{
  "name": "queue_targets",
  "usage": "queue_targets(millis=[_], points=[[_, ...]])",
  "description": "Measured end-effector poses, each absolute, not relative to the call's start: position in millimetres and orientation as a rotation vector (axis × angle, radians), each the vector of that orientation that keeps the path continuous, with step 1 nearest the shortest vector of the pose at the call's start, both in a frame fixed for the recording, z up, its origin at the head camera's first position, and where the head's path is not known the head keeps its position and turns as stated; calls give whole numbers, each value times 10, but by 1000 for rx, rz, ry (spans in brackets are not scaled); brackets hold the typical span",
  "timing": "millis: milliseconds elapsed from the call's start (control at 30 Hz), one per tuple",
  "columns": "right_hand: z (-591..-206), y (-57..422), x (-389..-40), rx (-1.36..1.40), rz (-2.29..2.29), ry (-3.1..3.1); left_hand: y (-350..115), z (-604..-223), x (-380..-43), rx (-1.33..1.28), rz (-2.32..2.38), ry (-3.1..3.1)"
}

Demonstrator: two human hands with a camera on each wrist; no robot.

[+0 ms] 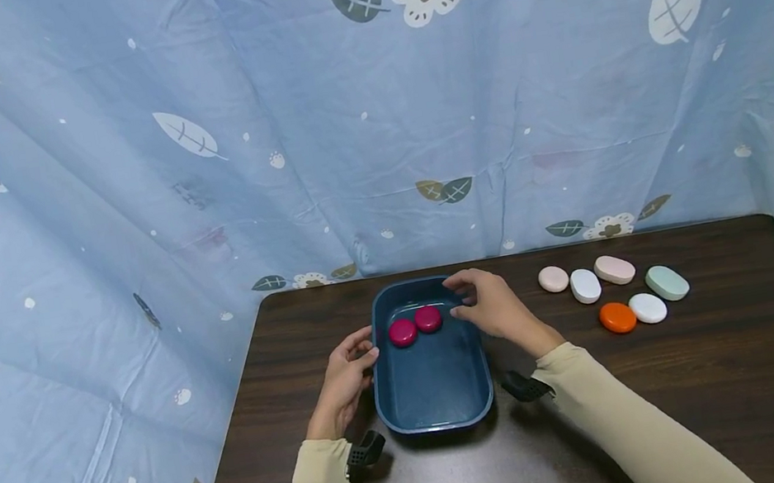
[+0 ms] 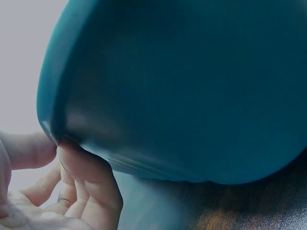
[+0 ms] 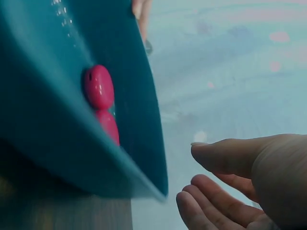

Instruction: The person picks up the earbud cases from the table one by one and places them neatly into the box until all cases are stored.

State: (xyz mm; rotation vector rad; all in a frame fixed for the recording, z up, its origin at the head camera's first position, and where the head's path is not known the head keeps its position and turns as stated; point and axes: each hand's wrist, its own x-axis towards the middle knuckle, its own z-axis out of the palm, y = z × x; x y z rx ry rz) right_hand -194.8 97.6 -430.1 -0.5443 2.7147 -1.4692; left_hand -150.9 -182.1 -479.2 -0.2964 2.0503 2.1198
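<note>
A deep blue rectangular tray [image 1: 433, 385] with rounded corners stands on the table. Two glossy magenta rounded pieces [image 1: 403, 332] lie side by side inside it, toward the far end; the right wrist view shows them [image 3: 100, 87] beyond the near wall. My left hand [image 1: 344, 377] is at the tray's left side, and the left wrist view shows its thumb and forefinger [image 2: 84, 165] pinching the rim. Over the tray's far right edge hovers my right hand [image 1: 490, 305]. In the right wrist view its fingers [image 3: 211, 203] are spread from the thumb, holding nothing, apart from the tray.
Several smooth rounded pieces lie right of the tray: an orange one [image 1: 618, 317], a round white one [image 1: 648, 308], a white oval [image 1: 585, 286], two pale pink ones [image 1: 614, 269] and a mint one [image 1: 667, 282]. A blue patterned curtain [image 1: 371, 135] hangs behind the dark wooden table [image 1: 736, 365].
</note>
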Motion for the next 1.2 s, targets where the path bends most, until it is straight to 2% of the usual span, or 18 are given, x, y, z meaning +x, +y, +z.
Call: queue_targets(millis=[867,1200], points=[[-4628,2103,-1546,-277,-1593,2759,-1828,-4804,-1511,-310,2105,2050],[-4713,2480,-1403,-151,-1446,2909,-1826,-4796,-1528,-317,2124,2030]])
